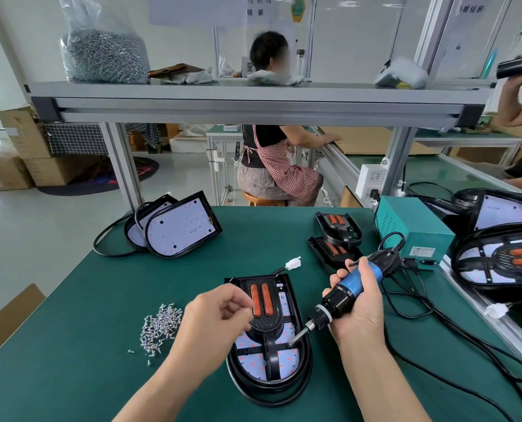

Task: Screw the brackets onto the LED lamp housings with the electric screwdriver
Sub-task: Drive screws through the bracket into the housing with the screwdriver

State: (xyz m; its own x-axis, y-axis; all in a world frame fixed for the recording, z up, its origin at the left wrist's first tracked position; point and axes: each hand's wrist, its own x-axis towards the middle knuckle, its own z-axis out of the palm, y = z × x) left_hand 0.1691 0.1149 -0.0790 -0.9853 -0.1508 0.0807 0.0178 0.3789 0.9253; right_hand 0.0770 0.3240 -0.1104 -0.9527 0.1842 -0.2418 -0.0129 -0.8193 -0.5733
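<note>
Bench mat (101, 300) matt green; lamp housing (306, 357) glossy blk plastic; screws (160, 328) shiny metal; screwdriver (357, 283) body smooth blue

Tabletop (101, 300): dark green mat
Shelf (253, 89): grey aluminium, overhead
Floor (55, 208): pale, glossy
Far left: stacked cardboard boxes (49, 169)
Beyond: wooden stool (264, 203), white walls

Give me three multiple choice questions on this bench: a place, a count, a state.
1. The loose screw pile, relative to the near lamp housing: A left B right C on it
2. Orange strips on its bracket: A one B two C four
3. The electric screwdriver: A lying on the mat B held, bit angled down C hanging from the shelf
A, it lies left of the housing; B, two side by side; B, its bit slants toward the bracket.
</note>
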